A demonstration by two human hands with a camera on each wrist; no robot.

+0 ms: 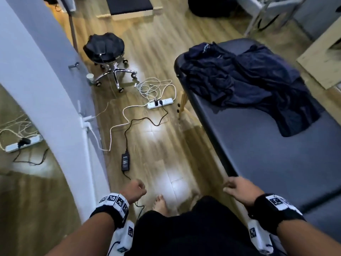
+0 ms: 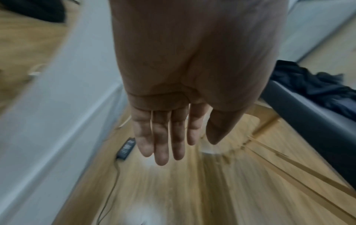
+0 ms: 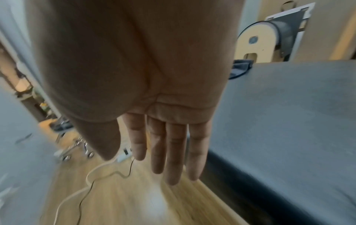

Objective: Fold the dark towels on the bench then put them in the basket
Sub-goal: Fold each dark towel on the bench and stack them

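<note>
Both hands hang low at the person's sides, and both are empty. Left hand (image 1: 135, 189) is over the wood floor (image 1: 158, 150), with its fingers straight and loose in the left wrist view. Right hand (image 1: 239, 189) is just beside the near edge of the bench (image 1: 276, 163), and its fingers are straight and loose too. It holds nothing. From here the dark towels (image 1: 245, 84) lie in a messy heap on the far part of the bench, ahead of the hands and off to the right. They are well apart from both hands. The heap stretches across the bench, and one corner of it trails toward the near right side. I think the right hand is nearer to the towels, since it is already beside the bench, so it may get there first. No folding is done yet, I judge, because the heap is all crumpled. I see no basket in any view. Out on the floor, left of the bench, lie a white power strip (image 1: 160, 103), looping cords and a black charger brick (image 1: 125, 162). Farther off stands a rolling stool (image 1: 106, 50) with dark cloth on it.
</note>
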